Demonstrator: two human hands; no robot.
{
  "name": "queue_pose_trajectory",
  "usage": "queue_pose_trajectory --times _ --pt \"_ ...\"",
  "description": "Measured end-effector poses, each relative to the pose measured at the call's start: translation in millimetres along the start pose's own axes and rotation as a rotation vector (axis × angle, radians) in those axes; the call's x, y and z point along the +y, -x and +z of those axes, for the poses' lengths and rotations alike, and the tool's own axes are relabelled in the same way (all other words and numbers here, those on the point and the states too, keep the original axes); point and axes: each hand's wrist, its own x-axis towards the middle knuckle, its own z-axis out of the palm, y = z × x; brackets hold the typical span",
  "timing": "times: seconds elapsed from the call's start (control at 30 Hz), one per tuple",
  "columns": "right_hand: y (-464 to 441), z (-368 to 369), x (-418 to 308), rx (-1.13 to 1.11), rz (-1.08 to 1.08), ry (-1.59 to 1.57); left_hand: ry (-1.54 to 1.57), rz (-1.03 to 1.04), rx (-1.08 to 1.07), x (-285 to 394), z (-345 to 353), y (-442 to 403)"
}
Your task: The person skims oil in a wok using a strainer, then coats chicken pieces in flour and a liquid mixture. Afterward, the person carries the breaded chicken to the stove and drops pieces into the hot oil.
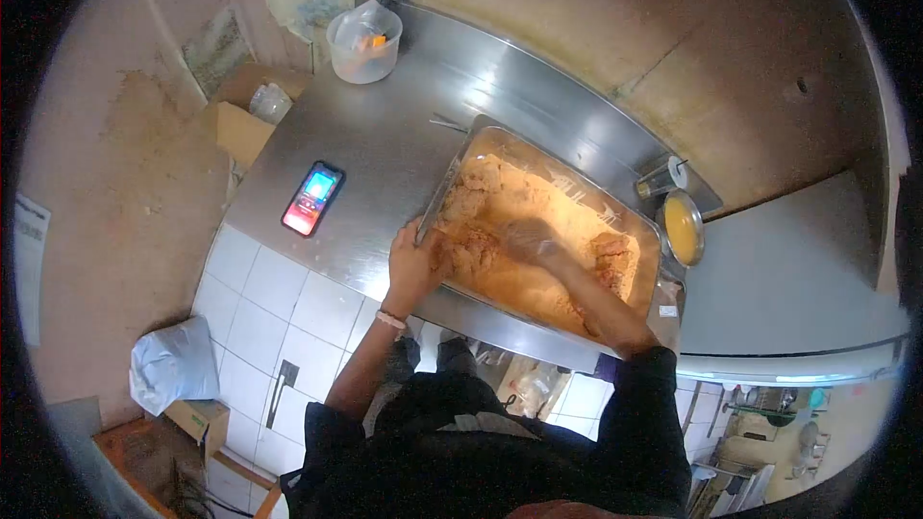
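A large metal tray (642, 231) of orange-tan breading flour (548, 197) sits on the steel counter. My left hand (413, 267) grips the tray's near left corner, fingers at the rim. Inside the tray, my right hand (532, 242) is down in the flour near the middle, its fingers smeared by motion. Coated pieces that look like chicken (471, 202) lie along the left side. More reddish, coated pieces (611, 255) are at the right, partly behind my right forearm.
On the steel counter (375, 135) lie a lit phone (313, 199) and a clear plastic tub (363, 46). A bowl of yellow liquid (682, 229) and a clear container (661, 178) stand right of the tray. A chest-like white surface (779, 279) adjoins the right side.
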Motion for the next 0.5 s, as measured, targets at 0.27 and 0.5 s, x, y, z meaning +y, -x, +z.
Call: queue_pose_trajectory --times 0.27,0.5 --pt "-38.4 -110.0 -60.3 -0.066 0.423 -0.734 -0.055 0.035 0.025 -2.6 0.1 2.0" --pt "-23.6 -121.7 -70.3 -0.218 0.193 -0.745 -0.023 0.015 0.042 5.4 -5.5 -1.6"
